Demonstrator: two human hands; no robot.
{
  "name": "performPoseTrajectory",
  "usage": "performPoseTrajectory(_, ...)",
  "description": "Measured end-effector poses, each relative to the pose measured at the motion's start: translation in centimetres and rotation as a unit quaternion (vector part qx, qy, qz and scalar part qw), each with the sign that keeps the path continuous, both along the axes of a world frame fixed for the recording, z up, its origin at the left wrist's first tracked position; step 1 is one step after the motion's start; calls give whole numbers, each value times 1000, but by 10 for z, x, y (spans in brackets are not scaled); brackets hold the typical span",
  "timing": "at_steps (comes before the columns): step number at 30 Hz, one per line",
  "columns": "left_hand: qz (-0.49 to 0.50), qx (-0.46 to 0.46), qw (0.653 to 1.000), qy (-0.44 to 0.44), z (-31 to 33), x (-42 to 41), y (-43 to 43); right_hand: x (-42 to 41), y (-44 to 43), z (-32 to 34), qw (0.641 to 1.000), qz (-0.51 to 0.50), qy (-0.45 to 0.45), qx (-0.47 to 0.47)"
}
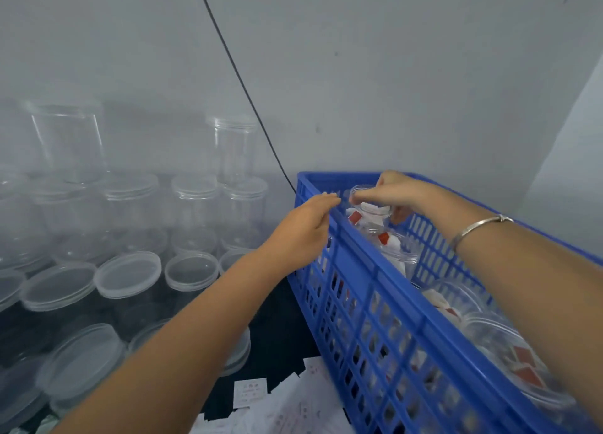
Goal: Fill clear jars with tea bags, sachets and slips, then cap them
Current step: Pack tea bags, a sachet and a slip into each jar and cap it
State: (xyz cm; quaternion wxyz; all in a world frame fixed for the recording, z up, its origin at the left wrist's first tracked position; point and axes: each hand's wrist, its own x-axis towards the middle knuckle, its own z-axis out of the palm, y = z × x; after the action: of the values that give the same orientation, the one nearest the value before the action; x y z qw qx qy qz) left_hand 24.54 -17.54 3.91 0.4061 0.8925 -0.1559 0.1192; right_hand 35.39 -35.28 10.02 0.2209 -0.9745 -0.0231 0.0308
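A blue slotted crate point(375, 290) stands at the right and holds several capped clear jars filled with white and red sachets. My right hand point(396, 194) reaches over the crate's far end and grips the lid of a filled jar point(370, 210) from above. My left hand point(303, 230) rests on the crate's left rim with its fingers curled over the edge. Another filled jar point(396, 247) lies just in front of the held one. A filled jar point(518, 365) lies at the crate's near end, partly hidden by my right forearm.
Stacks of empty capped clear jars point(130, 225) fill the dark table at the left, up to the wall. White paper slips point(251, 393) lie at the near edge beside the crate. A black cable point(248, 94) hangs down the wall behind the crate.
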Motion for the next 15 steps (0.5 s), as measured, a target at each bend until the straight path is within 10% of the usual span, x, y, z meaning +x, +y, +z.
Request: performPoseTrajectory(15, -24, 54, 998, -29, -8, 11, 8, 0, 16, 8, 976, 118, 163, -77)
